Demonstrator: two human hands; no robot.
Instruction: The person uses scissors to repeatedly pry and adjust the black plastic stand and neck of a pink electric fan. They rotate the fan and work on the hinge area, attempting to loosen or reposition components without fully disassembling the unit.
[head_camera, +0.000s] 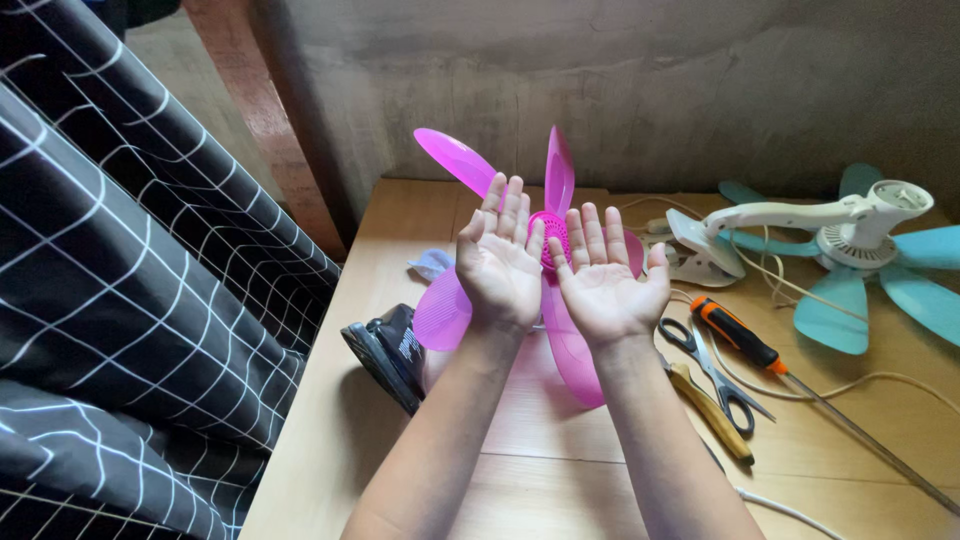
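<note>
Fingers (505, 205) on both my hands are spread and straight, palms turned up toward me, gripping nothing. My left hand (500, 262) and right hand (608, 282) hover side by side just in front of the translucent pink plastic fan with long petal blades (452, 157); its grilled hub sits between my fingertips at twelve o'clock. Dropping my wrists carelessly could, I judge, press on the thin blade beneath and bend it. At three o'clock on the wooden desk (560, 470) lie steel scissors (716, 376), an orange-and-black screwdriver (737, 334) and loose white cord that might snag my right forearm. Farther out rests a white fan with teal blades (858, 240). At eight o'clock sits a black boxy device (390, 352), beside checked black fabric (120, 300).
</note>
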